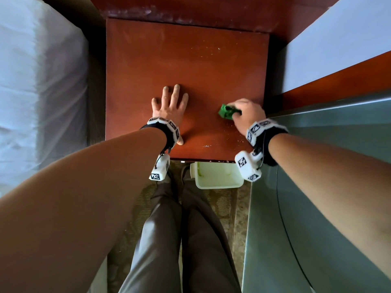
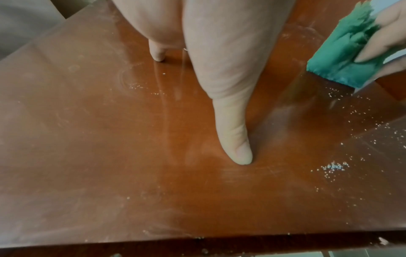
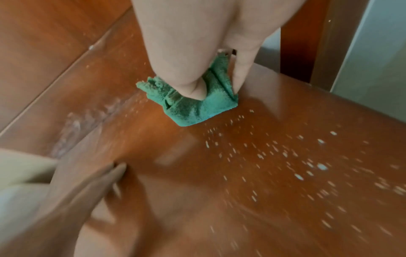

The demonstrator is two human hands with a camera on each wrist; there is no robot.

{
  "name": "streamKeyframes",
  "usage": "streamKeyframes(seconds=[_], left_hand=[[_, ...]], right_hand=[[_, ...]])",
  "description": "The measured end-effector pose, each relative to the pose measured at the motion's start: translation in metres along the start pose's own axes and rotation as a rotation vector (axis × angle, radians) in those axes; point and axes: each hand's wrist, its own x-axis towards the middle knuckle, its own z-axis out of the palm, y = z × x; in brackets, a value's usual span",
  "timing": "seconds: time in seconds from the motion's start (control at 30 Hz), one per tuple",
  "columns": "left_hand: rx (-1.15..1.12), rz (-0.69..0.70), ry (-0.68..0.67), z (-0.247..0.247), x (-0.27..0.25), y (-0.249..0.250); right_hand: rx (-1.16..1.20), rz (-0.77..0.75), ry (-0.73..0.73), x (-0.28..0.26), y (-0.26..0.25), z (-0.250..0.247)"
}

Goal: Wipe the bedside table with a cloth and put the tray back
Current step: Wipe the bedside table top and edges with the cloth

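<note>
The reddish-brown bedside table fills the middle of the head view. My left hand lies flat on it with fingers spread, its thumb pressed to the wood. My right hand grips a bunched green cloth against the top near the right edge. In the right wrist view the cloth sits pinched between my thumb and fingers. Pale crumbs are scattered on the wood near the front right corner. No tray shows on the table.
A white bin stands on the floor just below the table's front edge, by my legs. A bed with white bedding lies to the left. A grey-green surface and a wooden ledge flank the right.
</note>
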Motion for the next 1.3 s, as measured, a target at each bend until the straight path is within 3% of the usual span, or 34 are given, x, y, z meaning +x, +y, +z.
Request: streamKeyframes(seconds=[0.2, 0.3, 0.37, 0.5, 0.6, 0.7, 0.97, 1.07, 1.17, 1.23, 1.3], left_hand=[[-0.02, 0.009, 0.023, -0.006, 0.0, 0.003], [-0.067, 0.034, 0.103, -0.01, 0.006, 0.009], [-0.096, 0.038, 0.119, -0.014, 0.011, 0.02], [-0.13, 0.052, 0.078, -0.019, 0.021, 0.042], [-0.114, 0.05, 0.069, -0.019, 0.024, 0.049], [-0.1, 0.04, 0.045, -0.02, 0.025, 0.051], [-0.101, 0.024, 0.003, -0.022, 0.027, 0.054], [-0.108, 0.031, 0.007, -0.022, 0.027, 0.053], [-0.108, 0.032, -0.002, -0.023, 0.025, 0.053], [-0.107, 0.032, -0.017, -0.025, 0.024, 0.053], [-0.101, 0.032, -0.017, -0.027, 0.024, 0.054]], right_hand=[[-0.087, -0.112, -0.242, -0.032, 0.007, 0.012], [-0.096, -0.066, -0.353, -0.027, 0.011, 0.007], [0.009, 0.028, -0.251, -0.021, 0.015, 0.001], [0.121, 0.214, 0.153, -0.002, 0.027, -0.018], [0.127, 0.266, 0.255, 0.013, 0.037, -0.027], [0.08, 0.253, 0.211, 0.017, 0.041, -0.028], [0.02, -0.043, -0.078, -0.023, 0.047, -0.005], [-0.014, -0.083, -0.113, -0.044, 0.051, 0.004], [0.003, -0.052, -0.134, -0.056, 0.052, 0.011], [0.07, 0.042, -0.156, -0.056, 0.053, 0.012], [0.159, 0.182, -0.082, -0.053, 0.055, 0.009]])
